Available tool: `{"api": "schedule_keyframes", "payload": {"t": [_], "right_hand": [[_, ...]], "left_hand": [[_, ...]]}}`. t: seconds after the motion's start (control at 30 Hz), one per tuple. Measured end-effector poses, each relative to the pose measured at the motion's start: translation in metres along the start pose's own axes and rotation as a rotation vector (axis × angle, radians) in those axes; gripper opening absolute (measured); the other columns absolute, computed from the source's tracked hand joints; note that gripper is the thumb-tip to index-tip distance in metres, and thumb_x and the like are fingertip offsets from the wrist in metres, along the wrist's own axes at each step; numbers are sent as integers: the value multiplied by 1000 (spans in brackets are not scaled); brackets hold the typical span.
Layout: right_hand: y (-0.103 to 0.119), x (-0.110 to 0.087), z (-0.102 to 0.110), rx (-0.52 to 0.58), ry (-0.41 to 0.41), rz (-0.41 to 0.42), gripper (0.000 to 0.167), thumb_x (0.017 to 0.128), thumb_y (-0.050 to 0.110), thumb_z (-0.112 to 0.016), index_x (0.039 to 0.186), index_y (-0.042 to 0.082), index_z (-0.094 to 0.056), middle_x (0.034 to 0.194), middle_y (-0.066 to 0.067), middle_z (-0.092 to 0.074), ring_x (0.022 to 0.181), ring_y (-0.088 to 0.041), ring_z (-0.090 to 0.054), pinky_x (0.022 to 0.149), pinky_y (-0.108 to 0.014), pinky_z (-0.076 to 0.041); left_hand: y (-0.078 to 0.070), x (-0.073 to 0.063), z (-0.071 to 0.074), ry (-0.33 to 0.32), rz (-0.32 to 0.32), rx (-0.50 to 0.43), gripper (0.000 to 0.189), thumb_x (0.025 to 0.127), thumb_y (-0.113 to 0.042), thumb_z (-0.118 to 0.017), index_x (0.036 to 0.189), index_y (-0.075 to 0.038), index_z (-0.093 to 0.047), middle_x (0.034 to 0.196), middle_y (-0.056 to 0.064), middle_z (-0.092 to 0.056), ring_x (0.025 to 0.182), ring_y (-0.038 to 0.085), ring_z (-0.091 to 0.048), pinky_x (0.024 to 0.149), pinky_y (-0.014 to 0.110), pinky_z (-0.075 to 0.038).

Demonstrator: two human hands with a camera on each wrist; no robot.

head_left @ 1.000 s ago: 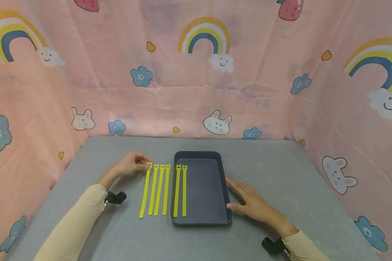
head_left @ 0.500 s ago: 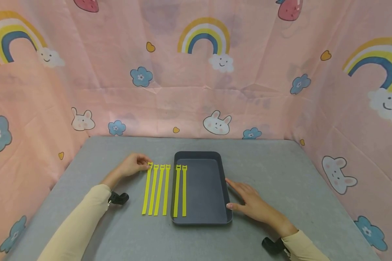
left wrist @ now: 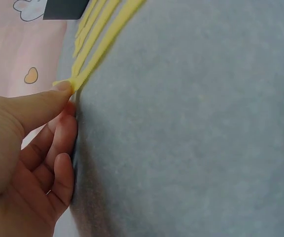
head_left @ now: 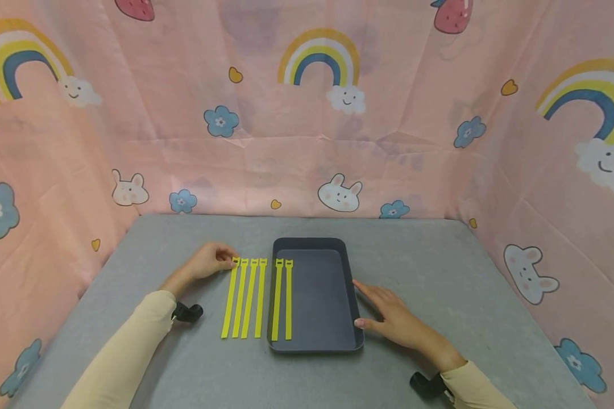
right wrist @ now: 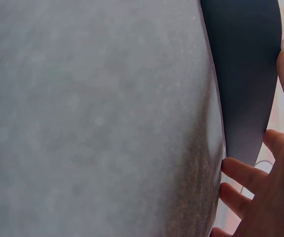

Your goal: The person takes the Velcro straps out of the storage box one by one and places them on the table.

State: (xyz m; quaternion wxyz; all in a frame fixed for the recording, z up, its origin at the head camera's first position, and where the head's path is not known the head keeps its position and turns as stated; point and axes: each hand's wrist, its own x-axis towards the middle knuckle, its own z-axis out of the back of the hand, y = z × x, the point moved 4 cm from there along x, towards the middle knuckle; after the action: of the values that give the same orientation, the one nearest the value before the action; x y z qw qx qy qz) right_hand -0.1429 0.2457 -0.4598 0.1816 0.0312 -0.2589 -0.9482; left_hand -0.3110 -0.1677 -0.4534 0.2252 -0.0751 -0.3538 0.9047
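Note:
My left hand (head_left: 211,260) pinches the slotted head of the leftmost yellow cable tie (head_left: 229,304). In the left wrist view the thumb (left wrist: 51,101) presses on that head, and the strap (left wrist: 107,39) runs away flat across the table. Beside it several like ties lie in a row, heads at the far end. Two more yellow ties (head_left: 289,301) lie lengthwise in the left part of a dark grey tray (head_left: 319,295). Against the tray's right wall rests my right hand (head_left: 396,318), fingers spread. The right wrist view shows its fingertips touching the tray's side (right wrist: 245,74).
A grey table (head_left: 194,369) carries everything. Pink patterned cloth (head_left: 266,159) stands along the back and both sides. Each wrist wears a black camera mount (head_left: 186,312).
My left hand has shifted slightly to the right and nearer, bringing the leftmost tie closer to its neighbours and more in line with them. The right hand and the tray have not moved.

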Motion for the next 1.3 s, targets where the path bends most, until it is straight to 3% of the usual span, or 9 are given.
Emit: {"api": "schedule_keyframes", "payload": {"t": [0.77,0.97,1.13,1.3], "right_hand": [[0,0,0,-1,-4,6,82,91,53,-63,158,27,-25,153,-13,-45,140,-43,-40,108,-71,-27],[-1,-1,-1,0,-3,1,82,91,54,-63,158,30,-24,153,-13,-45,141,-43,-40,108,-71,-27],[-1,0,-1,1,2,-3,81,91,55,-62,158,31,-23,153,-12,-44,141,-43,-39,108,-71,-27],[-1,0,-1,3,4,-3,81,91,55,-62,158,32,-22,154,-12,-44,141,-43,-39,107,-71,-27]], "left_hand": [[0,-2,-4,-32,15,-10,18,87,-8,-73,103,0,-72,82,7,-63,72,14,-51,63,22,-42],[-1,-1,2,-25,24,-13,19,89,-10,-71,105,-1,-71,83,7,-64,72,14,-51,62,23,-42],[-16,3,17,-52,24,-7,22,92,-12,-68,112,-2,-70,89,8,-64,76,16,-53,63,24,-44],[-47,9,30,-69,-62,-65,23,95,-17,-66,115,-6,-70,93,11,-66,75,24,-60,66,33,-53]]}}
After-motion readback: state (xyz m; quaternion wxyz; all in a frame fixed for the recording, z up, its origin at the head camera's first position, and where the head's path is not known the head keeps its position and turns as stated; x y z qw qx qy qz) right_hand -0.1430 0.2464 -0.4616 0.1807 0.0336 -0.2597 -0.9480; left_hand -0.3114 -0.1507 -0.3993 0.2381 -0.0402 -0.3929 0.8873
